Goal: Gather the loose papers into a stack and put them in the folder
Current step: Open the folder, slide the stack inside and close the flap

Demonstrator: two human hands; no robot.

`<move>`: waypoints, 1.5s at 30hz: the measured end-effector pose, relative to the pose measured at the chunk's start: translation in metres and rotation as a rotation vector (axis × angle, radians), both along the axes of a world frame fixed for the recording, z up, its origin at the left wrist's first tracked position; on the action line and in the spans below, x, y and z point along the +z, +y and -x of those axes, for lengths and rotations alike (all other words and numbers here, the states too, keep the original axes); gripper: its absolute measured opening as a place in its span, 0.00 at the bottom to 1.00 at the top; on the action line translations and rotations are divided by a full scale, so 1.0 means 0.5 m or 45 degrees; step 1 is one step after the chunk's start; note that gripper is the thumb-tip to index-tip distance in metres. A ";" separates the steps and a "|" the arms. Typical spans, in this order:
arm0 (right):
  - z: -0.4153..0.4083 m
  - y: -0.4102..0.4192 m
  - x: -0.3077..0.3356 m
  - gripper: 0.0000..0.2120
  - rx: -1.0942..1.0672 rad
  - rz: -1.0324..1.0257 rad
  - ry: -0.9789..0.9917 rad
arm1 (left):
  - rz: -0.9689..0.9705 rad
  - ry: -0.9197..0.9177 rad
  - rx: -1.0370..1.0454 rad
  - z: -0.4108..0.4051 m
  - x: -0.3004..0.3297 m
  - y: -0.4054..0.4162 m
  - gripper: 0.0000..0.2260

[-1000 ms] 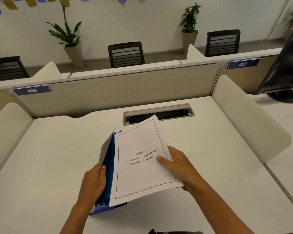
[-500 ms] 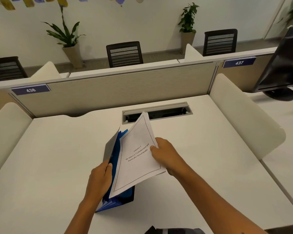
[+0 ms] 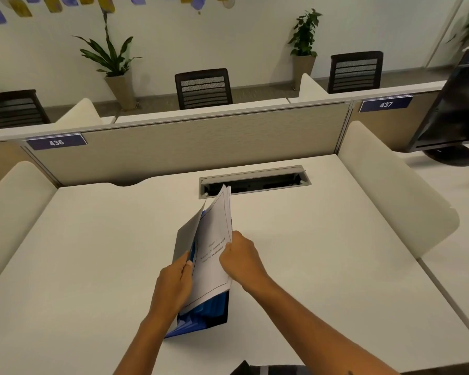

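A blue folder (image 3: 209,313) stands on its spine on the white desk (image 3: 322,266), its flap open to the left. My left hand (image 3: 175,280) grips that grey-white flap and holds it apart. A stack of white papers (image 3: 214,239) with printed text on the top sheet is tilted steeply between the folder's covers, its lower edge down inside. My right hand (image 3: 240,257) is shut on the stack's right edge.
A cable slot (image 3: 255,181) with a raised lid lies in the desk just beyond the papers. A beige partition (image 3: 201,142) closes the far edge, with curved white side panels left and right. A dark monitor (image 3: 450,117) stands on the neighbouring desk at right.
The paper stack has swung from nearly flat to steeply upright and slid down into the open folder. My right hand moved left with it; my left hand shifted up on the flap.
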State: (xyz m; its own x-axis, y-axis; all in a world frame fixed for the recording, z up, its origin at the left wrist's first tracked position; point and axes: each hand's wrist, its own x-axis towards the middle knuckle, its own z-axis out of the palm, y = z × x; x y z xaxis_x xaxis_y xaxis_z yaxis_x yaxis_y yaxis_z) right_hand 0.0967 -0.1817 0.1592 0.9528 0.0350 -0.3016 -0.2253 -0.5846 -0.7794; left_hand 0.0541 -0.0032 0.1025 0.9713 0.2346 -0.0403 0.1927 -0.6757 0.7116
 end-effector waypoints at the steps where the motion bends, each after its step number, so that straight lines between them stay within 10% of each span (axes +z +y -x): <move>1: 0.003 0.006 -0.005 0.10 0.006 -0.031 0.033 | 0.001 -0.003 -0.006 0.000 0.000 -0.003 0.16; 29: 0.032 0.078 -0.094 0.07 0.023 -0.012 0.029 | 0.059 -0.041 0.048 0.002 -0.004 -0.054 0.18; 45: 0.021 0.042 -0.080 0.04 -0.037 -0.608 0.679 | 0.050 -0.025 0.043 0.009 -0.012 -0.066 0.19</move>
State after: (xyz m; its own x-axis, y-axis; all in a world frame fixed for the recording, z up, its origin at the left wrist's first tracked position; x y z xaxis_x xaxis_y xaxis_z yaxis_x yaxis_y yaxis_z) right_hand 0.0863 -0.1607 0.1193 0.6823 0.2563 -0.6847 -0.6573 -0.1950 -0.7280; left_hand 0.0494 -0.0364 0.0965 0.9635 0.2659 -0.0311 0.2006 -0.6402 0.7415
